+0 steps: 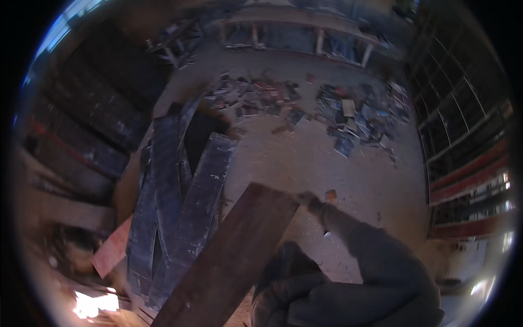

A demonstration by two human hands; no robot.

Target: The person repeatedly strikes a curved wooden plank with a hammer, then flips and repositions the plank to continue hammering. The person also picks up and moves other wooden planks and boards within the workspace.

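- Dim room, dusty floor (pixel 267 161) is running back to a long bench (pixel 283 19). What's cluttering it?
- Two scrap heaps. First heap (pixel 256 95) is sitting mid-floor, second heap (pixel 357 117) is spreading to its right. Metal rack (pixel 449 109) is lining the right side.
- Near side?
- Dark planks (pixel 201 199) are lying askew across each other, blocking the left. Red panel (pixel 113 248) is poking out beside them. Bright glow (pixel 95 304) is flaring bottom left.
- Workpiece?
- Brown board (pixel 234 250). It's slanting up from the lower edge, partly covering the planks; can't tell if they're touching.
- Grip?
- Right hand (pixel 308 201) is meeting the board's far right corner. Too blurred, can't tell whether it's clamping. Left hand: out of frame, can't tell.
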